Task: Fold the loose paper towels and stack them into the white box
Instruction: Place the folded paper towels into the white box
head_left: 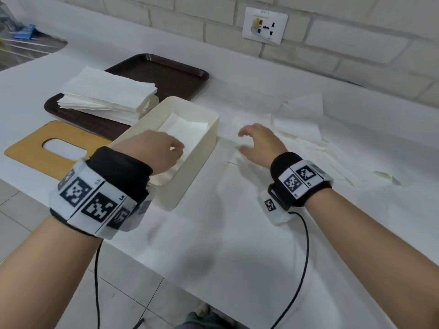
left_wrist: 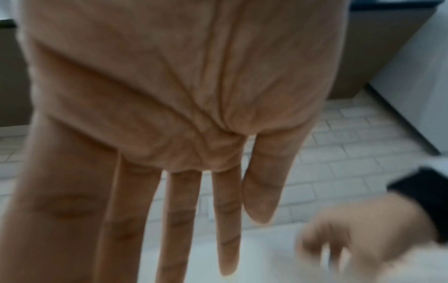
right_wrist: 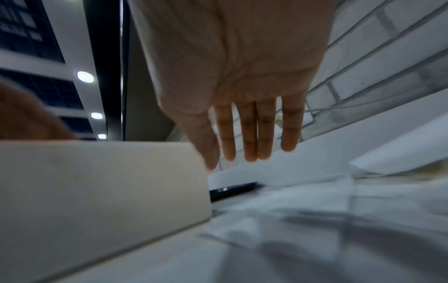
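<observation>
Inside the white box [head_left: 206, 138] a folded towel [head_left: 183, 131] lies under your left hand [head_left: 154, 150] with its fingers straight; right of the box, your right hand [head_left: 259, 144] hovers empty, relaxed, over loose paper towels [head_left: 299, 129] — most work remains.

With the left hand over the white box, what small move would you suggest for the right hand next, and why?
Probably lower the right hand onto a loose paper towel and start folding it. Its fingers are straight and hold nothing, the loose sheets lie unfolded beside it, and the white box has a folded towel inside, under the left hand.
</observation>
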`<control>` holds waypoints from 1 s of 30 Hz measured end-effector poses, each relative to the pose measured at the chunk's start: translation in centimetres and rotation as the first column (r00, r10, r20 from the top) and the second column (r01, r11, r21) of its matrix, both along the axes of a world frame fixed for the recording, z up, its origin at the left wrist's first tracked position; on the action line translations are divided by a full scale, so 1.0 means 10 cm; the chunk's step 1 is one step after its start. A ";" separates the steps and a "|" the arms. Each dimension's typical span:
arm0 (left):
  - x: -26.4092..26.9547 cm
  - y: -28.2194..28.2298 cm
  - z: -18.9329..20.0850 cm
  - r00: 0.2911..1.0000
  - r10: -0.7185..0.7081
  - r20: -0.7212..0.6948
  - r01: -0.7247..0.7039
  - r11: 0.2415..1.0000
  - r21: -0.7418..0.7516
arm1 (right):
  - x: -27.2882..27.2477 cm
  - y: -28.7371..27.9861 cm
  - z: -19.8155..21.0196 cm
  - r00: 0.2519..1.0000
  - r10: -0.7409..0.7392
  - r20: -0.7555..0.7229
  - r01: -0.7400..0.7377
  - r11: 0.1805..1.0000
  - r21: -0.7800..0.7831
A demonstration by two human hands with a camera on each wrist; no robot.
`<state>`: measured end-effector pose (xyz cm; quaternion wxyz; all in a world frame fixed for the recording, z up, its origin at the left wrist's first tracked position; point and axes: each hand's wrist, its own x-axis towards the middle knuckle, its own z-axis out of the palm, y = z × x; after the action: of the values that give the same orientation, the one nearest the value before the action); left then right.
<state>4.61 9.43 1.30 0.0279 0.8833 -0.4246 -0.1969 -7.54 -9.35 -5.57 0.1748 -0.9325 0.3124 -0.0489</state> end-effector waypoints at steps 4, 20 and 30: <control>-0.29 0.03 0.20 0.999 -0.050 0.001 0.050 0.989 -0.137 | -0.15 0.01 -0.12 0.884 0.138 -0.446 -0.128 0.990 0.052; -0.85 -0.59 -0.28 0.983 -0.186 -0.015 0.177 0.957 -0.230 | -0.53 -0.04 0.04 0.998 0.064 0.009 -0.065 0.991 0.119; -0.82 -0.89 -0.37 0.899 -0.105 -0.426 -0.166 0.818 -0.551 | -0.92 -0.12 0.35 0.821 -0.125 0.557 -0.151 0.893 0.424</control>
<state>-3.58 0.55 -2.40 0.3905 0.7728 -0.4318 -0.2525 -16.79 -10.59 -2.05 0.4712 -0.8104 0.2418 -0.2504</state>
